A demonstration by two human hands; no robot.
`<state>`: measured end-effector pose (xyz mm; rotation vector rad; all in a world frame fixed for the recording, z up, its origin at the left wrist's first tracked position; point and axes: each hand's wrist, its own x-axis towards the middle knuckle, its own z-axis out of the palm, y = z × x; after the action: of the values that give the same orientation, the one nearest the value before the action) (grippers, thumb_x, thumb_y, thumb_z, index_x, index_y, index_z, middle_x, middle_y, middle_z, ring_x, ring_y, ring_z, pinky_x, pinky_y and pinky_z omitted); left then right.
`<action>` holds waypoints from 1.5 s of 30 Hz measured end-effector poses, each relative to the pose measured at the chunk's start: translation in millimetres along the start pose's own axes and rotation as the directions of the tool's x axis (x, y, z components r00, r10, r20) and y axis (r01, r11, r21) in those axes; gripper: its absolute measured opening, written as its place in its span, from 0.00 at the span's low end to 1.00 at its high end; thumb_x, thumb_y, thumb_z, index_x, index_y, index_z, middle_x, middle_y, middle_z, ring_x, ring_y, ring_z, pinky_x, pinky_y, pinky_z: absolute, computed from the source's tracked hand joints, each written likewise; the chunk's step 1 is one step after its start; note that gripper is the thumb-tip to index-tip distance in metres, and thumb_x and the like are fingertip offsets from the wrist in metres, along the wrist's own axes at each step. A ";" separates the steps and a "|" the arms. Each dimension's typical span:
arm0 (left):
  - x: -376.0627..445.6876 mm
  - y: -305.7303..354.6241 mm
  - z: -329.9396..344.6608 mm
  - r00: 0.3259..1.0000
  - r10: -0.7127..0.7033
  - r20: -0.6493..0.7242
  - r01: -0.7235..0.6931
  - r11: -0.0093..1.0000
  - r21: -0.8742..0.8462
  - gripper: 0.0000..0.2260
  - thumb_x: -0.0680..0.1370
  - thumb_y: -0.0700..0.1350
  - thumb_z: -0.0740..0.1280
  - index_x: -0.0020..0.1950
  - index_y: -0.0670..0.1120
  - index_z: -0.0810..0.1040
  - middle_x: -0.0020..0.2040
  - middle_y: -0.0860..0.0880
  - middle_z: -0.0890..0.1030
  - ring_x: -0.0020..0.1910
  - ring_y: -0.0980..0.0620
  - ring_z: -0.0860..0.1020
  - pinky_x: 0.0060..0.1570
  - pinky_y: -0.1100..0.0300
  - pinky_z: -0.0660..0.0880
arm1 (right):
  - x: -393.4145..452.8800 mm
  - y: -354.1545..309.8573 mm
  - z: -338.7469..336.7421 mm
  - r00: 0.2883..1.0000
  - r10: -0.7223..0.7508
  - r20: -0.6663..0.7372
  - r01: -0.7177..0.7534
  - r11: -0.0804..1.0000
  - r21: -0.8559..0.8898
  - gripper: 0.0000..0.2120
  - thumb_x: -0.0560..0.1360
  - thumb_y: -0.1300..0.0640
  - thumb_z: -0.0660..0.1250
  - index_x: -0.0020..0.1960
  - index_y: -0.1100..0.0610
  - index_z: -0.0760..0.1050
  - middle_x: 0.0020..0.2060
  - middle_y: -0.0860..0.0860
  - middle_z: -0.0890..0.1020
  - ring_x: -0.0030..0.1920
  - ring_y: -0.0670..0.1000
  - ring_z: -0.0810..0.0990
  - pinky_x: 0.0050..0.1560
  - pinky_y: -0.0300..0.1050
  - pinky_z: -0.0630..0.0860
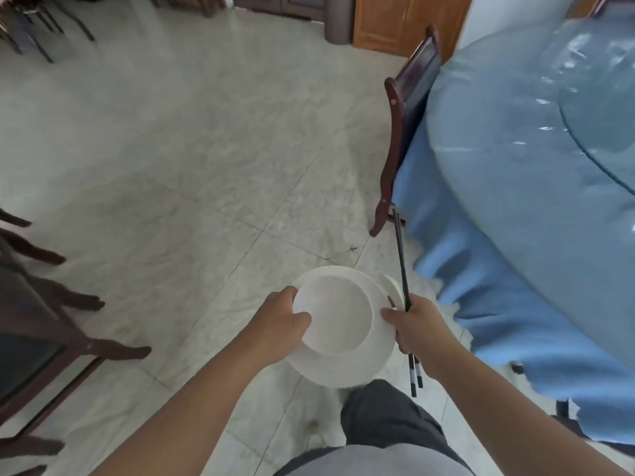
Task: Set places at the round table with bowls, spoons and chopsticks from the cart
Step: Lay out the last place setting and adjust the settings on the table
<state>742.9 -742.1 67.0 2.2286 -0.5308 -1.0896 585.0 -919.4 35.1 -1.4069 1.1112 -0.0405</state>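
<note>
I carry a white bowl sitting on a white plate above the tiled floor. My left hand grips the bowl's left rim, thumb inside. My right hand holds the right edge of the plate together with a pair of dark chopsticks that point away from me, their banded ends sticking out below the hand. A white spoon peeks out by the right hand. The round table with a blue cloth lies to my right. The cart is out of view.
A dark wooden chair is tucked against the table's left side. More dark chairs stand at the left edge. A wooden door and a grey bin are at the far wall. A glass turntable tops the table.
</note>
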 end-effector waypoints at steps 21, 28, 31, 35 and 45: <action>391.2 241.3 -200.8 0.991 0.131 -0.019 -0.132 0.970 -0.205 0.12 0.70 0.63 0.60 0.50 0.66 0.78 0.48 0.63 0.81 0.52 0.57 0.80 0.55 0.50 0.77 | 399.2 -309.5 -42.1 0.999 -0.042 0.007 0.040 0.985 0.166 0.02 0.76 0.66 0.66 0.45 0.61 0.75 0.20 0.47 0.69 0.21 0.47 0.64 0.23 0.39 0.62; 543.0 312.8 -294.0 0.959 0.255 0.127 -0.230 0.956 -0.181 0.15 0.72 0.62 0.60 0.57 0.70 0.77 0.57 0.61 0.81 0.58 0.55 0.79 0.60 0.45 0.75 | 508.6 -391.3 -28.7 0.987 0.018 -0.158 0.030 0.955 0.296 0.04 0.76 0.64 0.68 0.50 0.61 0.77 0.26 0.55 0.74 0.29 0.55 0.70 0.31 0.49 0.71; 597.3 357.6 -321.1 0.925 0.312 0.217 -0.288 0.948 -0.135 0.15 0.73 0.62 0.60 0.58 0.69 0.77 0.56 0.63 0.81 0.57 0.56 0.79 0.61 0.46 0.75 | 537.8 -424.9 -32.7 0.966 0.044 -0.256 0.050 0.936 0.347 0.04 0.76 0.64 0.68 0.51 0.60 0.78 0.25 0.53 0.76 0.30 0.55 0.72 0.35 0.54 0.73; 667.7 425.9 -332.2 0.858 0.363 0.364 -0.355 0.930 -0.091 0.14 0.72 0.62 0.60 0.56 0.71 0.78 0.54 0.63 0.82 0.55 0.58 0.80 0.60 0.47 0.76 | 570.5 -459.9 -57.6 0.929 0.081 -0.362 0.089 0.898 0.431 0.03 0.76 0.64 0.67 0.43 0.59 0.77 0.23 0.52 0.73 0.27 0.53 0.70 0.30 0.48 0.70; 824.8 601.2 -253.9 0.667 0.424 0.613 -0.514 0.857 -0.033 0.12 0.73 0.57 0.62 0.53 0.68 0.80 0.51 0.58 0.85 0.51 0.54 0.83 0.58 0.42 0.77 | 675.9 -478.3 -168.4 0.781 0.260 -0.568 0.163 0.793 0.587 0.07 0.76 0.65 0.66 0.40 0.62 0.72 0.19 0.50 0.68 0.20 0.50 0.65 0.23 0.41 0.62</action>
<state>1374.8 -1581.2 120.1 1.6404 -1.4169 -1.4878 1111.5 -1580.0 52.4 -0.7550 1.5043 -0.8289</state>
